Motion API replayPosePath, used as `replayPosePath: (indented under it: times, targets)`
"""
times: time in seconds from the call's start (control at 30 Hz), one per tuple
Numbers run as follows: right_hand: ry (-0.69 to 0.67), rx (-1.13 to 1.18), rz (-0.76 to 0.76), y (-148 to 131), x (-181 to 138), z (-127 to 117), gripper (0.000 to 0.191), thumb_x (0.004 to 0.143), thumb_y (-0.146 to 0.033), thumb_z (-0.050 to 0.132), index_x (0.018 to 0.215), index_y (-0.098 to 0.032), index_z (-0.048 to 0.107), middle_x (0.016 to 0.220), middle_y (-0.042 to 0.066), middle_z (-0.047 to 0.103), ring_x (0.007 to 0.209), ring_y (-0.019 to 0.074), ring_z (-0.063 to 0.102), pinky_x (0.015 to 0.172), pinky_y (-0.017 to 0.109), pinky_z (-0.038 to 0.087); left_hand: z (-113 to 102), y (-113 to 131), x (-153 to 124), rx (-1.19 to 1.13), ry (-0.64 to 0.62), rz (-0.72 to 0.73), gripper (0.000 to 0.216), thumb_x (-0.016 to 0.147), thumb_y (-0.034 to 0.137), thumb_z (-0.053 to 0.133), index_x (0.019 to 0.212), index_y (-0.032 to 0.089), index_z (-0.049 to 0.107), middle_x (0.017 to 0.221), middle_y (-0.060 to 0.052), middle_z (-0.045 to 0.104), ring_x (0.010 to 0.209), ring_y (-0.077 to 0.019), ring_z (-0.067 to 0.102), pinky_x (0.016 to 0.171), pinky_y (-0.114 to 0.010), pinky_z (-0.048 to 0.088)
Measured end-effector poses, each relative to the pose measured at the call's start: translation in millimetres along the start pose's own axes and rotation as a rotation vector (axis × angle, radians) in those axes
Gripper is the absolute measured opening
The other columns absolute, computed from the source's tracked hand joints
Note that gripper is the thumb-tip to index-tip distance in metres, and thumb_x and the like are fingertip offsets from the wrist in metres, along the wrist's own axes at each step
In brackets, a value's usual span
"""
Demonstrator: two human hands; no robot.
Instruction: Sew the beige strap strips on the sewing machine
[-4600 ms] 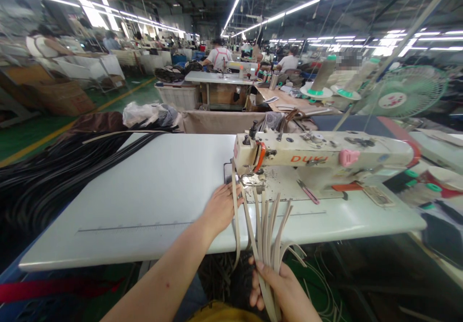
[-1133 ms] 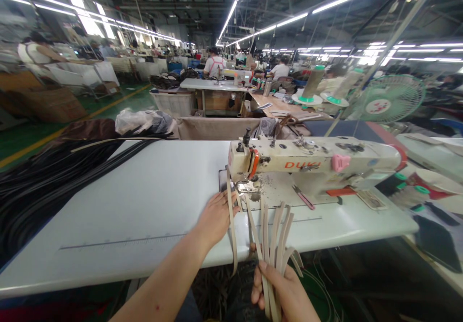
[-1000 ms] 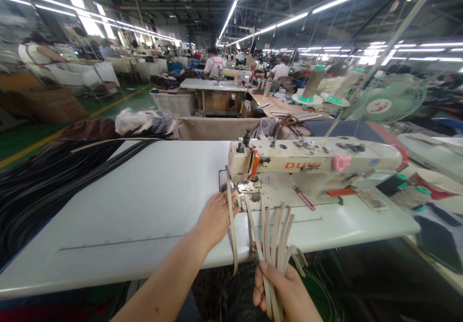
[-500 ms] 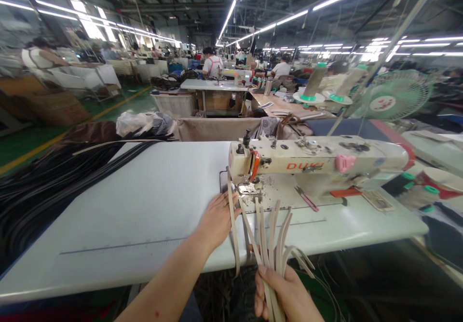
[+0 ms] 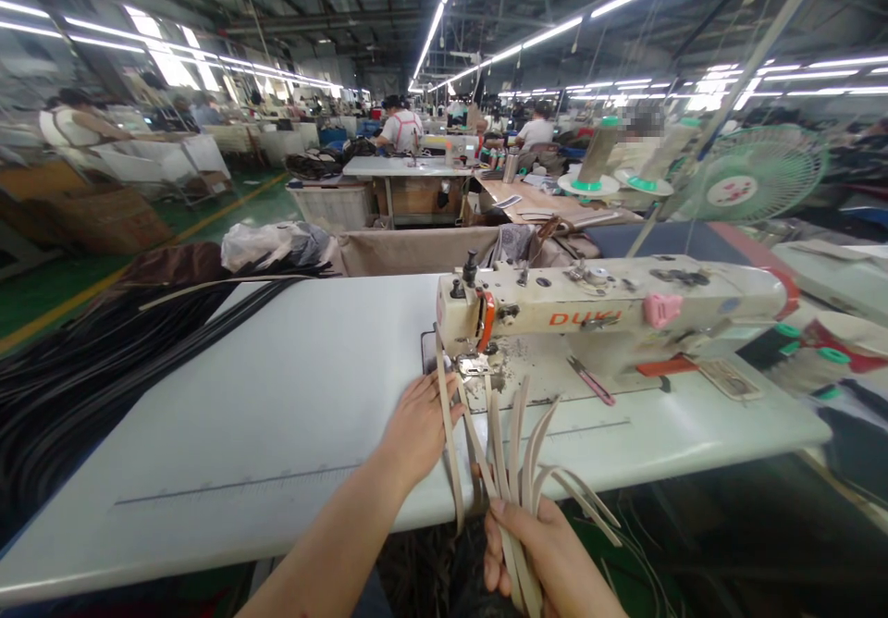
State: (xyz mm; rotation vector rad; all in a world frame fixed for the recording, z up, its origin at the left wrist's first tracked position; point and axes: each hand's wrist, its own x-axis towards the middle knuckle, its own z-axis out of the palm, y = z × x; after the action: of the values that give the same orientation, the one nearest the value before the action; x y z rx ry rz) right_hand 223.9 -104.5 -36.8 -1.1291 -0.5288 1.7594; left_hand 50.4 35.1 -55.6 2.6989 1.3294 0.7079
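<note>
— Where are the hands?
— The left hand [image 5: 416, 419] lies flat on the white surface [image 5: 277, 396], touching one thin beige strap [image 5: 448, 424] below the cream sewing machine [image 5: 610, 308].
— And the right?
— The right hand [image 5: 548, 558], nearer, clamps a fanned bundle of beige straps [image 5: 520, 442].

Bright, even factory light; wide-angle warp toward the edges.
You get rows of ceiling tube lights [image 5: 444, 3] above the sewing machine [image 5: 610, 308], blown out to white. The table top [image 5: 277, 396] left of it shows soft glare and faint shadows. Right of it, the green fan [image 5: 753, 179] smears and bends.
</note>
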Motion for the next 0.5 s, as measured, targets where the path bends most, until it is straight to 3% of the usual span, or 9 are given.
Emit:
replayPosePath:
  times: [0.07,0.13,0.23,0.5]
  targets:
    - [0.002,0.007,-0.002,1,1,0,0.053,0.067,-0.058,0.09,0.074,-0.01,0.069,0.054,0.001,0.059,0.037,0.0144,0.058,0.033,0.018,0.038,0,1,0,0.01,0.001,-0.001,0.042,0.11,0.038,0.042,0.144,0.016,0.053,0.148,-0.012,0.056,0.14,-0.0284,0.05,0.116,-0.052,0.046]
    - [0.012,0.019,0.0,0,0,1,0.059,0.066,-0.056,0.09,0.098,-0.009,0.073,0.055,0.0,0.06,0.037,0.015,0.058,0.033,0.018,0.038,1,2,0,0.022,0.002,0.011,0.042,0.109,0.038,0.044,0.144,0.016,0.052,0.148,-0.013,0.056,0.141,-0.0292,0.049,0.117,-0.052,0.045]
    - [0.029,0.019,0.002,-7,-7,6,0.067,0.074,-0.048,0.087,0.123,-0.009,0.067,0.059,0.0,0.062,0.041,0.0149,0.06,0.037,0.018,0.042,2,4,-1,0.032,0.004,0.034,0.04,0.109,0.037,0.045,0.143,0.017,0.054,0.148,-0.012,0.056,0.141,-0.0295,0.049,0.119,-0.053,0.041]
    - [0.013,0.011,0.006,-10,-9,10,0.06,0.081,-0.042,0.082,0.127,-0.008,0.064,0.063,0.0,0.062,0.044,0.0138,0.061,0.04,0.018,0.043,2,7,-1,0.056,-0.002,-0.004,0.042,0.108,0.035,0.047,0.146,0.018,0.05,0.15,-0.01,0.055,0.143,-0.0314,0.045,0.121,-0.057,0.038]
